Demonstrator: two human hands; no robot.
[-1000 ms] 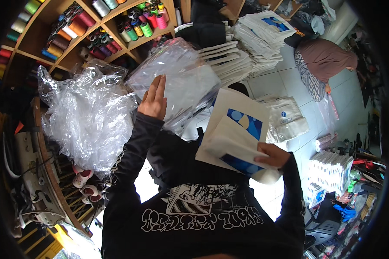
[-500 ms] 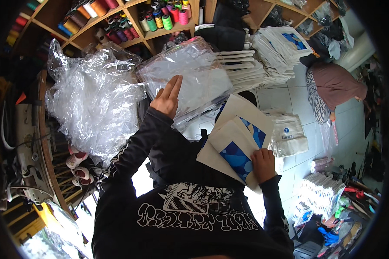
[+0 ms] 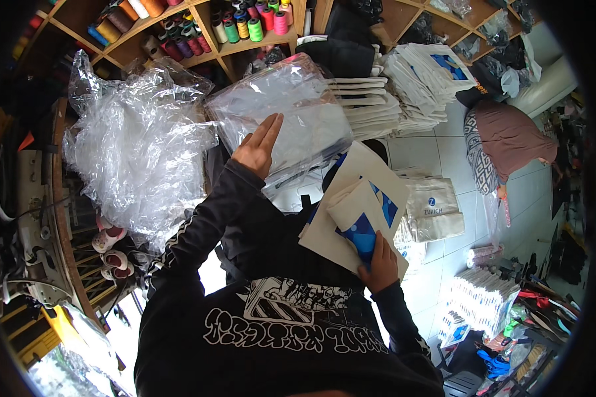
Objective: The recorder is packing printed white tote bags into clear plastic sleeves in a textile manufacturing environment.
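Across my lap lie cream cloth bags [image 3: 341, 215] with blue printed panels, one folded on top of another. My right hand [image 3: 383, 266] rests on the upper cloth bag [image 3: 357, 198], its fingers closed together over the bag's right part and partly covering the blue print. To the left, my left hand [image 3: 255, 151] is stretched out flat, palm down, at the near edge of a stack of clear plastic sleeves [image 3: 298, 109]. That hand holds nothing; whether it presses on the sleeves is hard to tell.
A heap of crumpled clear plastic [image 3: 142, 152] stands at the left. Folded cloth bags [image 3: 414, 86] are piled behind. More cream bags [image 3: 437, 221] lie on the tiled floor at right, near a bundled stack [image 3: 480, 301]. Another person [image 3: 513, 139] bends down at far right. Shelves hold thread spools [image 3: 251, 30].
My right hand has moved left, in over the upper cloth bag, and less of its blue print shows. My left hand stays in nearly the same place.
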